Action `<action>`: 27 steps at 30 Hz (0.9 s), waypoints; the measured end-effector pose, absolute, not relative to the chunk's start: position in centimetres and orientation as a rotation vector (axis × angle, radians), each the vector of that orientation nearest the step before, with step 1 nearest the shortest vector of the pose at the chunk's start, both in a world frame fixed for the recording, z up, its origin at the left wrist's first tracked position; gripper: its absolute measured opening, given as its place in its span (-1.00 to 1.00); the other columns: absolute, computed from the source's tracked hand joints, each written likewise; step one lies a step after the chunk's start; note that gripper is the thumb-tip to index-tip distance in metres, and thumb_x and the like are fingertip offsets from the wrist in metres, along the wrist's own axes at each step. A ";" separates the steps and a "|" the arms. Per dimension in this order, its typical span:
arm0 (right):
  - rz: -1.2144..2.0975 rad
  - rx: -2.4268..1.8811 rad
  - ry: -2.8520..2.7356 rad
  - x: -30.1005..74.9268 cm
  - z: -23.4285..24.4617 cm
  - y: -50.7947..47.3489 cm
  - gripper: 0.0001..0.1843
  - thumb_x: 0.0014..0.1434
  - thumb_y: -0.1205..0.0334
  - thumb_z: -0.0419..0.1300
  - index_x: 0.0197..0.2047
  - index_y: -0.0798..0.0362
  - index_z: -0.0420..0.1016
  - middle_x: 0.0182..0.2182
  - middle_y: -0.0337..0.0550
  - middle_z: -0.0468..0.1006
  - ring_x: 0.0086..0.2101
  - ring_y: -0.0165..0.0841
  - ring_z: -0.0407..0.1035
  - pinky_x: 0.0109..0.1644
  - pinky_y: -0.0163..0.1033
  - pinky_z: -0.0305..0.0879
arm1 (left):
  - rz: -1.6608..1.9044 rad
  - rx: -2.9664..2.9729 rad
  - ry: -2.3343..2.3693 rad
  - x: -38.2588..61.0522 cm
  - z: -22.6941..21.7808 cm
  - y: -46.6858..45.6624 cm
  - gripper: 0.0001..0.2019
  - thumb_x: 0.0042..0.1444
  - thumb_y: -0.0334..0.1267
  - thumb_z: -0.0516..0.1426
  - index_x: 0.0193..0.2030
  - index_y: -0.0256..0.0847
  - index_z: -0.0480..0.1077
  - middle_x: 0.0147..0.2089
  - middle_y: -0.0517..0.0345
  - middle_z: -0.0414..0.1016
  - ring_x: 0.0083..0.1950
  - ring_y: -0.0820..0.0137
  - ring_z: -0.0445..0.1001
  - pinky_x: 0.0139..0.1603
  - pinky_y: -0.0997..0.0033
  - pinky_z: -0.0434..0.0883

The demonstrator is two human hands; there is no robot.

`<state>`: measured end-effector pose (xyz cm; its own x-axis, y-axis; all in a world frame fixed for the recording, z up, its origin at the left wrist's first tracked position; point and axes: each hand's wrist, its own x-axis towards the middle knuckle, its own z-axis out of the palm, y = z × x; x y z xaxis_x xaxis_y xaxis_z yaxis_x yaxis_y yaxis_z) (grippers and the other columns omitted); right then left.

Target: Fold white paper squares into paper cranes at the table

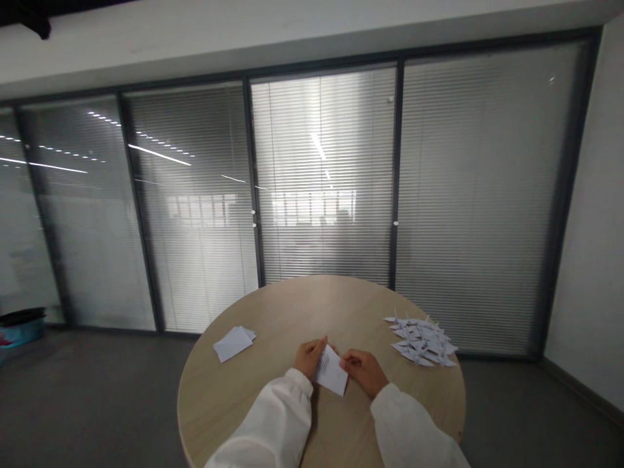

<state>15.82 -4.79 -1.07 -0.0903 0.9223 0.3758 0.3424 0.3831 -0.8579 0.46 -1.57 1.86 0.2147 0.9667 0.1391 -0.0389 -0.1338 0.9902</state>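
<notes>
A white sheet of paper with some printed lines is held between my two hands, over the near middle of the round table. My left hand grips its left edge, the thumb lying along the top. At the sheet's right edge, the fingers of my right hand are closed on the paper. Off to the left lies a small stack of white paper sheets. On the right sits a pile of folded white paper cranes, several of them close together with pointed tips sticking out.
The round wooden table has its far edge near a glass partition with blinds. A blue bin with a dark rim stands on the floor at far left. A plain wall is at the right.
</notes>
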 end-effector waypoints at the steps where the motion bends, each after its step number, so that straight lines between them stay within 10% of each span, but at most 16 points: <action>1: 0.720 -1.132 -1.640 15.8 -1.1 -4.8 -0.70 -0.07 0.01 0.12 -0.46 0.10 0.45 -0.52 -0.19 0.52 -0.46 -0.36 0.37 -0.37 -0.33 0.25 | 1.126 1.386 0.945 0.5 1.9 -1.6 -0.53 -0.30 0.13 0.13 -0.64 -0.36 0.42 -0.68 0.16 0.34 -0.62 0.49 0.26 -0.55 0.50 0.18; 12: 0.706 -1.032 -1.638 15.7 -1.1 -4.7 -0.70 -0.03 0.02 0.11 -0.51 0.10 0.43 -0.46 -0.17 0.51 -0.44 -0.38 0.35 -0.36 -0.35 0.24 | 0.931 1.744 0.977 0.6 1.2 -1.6 -0.49 -0.31 0.19 0.10 -0.80 -0.28 0.18 -0.74 0.37 -0.07 -0.62 0.60 -0.08 -0.60 0.51 -0.09; 27: 0.649 -1.087 -1.652 15.9 -0.5 -5.0 -0.69 -0.01 0.02 0.08 -0.50 0.11 0.42 -0.60 -0.27 0.42 -0.54 -0.45 0.25 -0.47 -0.40 0.12 | 1.075 1.449 0.896 0.7 2.0 -1.9 -0.54 -0.22 0.09 0.12 -0.53 -0.38 0.48 -0.48 0.00 0.52 -0.48 0.40 0.40 -0.43 0.45 0.30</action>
<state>15.85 -5.00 -0.51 -0.0826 0.8892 0.4499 0.3452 0.4491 -0.8241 0.67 -1.93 1.96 0.3105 0.9392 0.1469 -0.0249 -0.1465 0.9889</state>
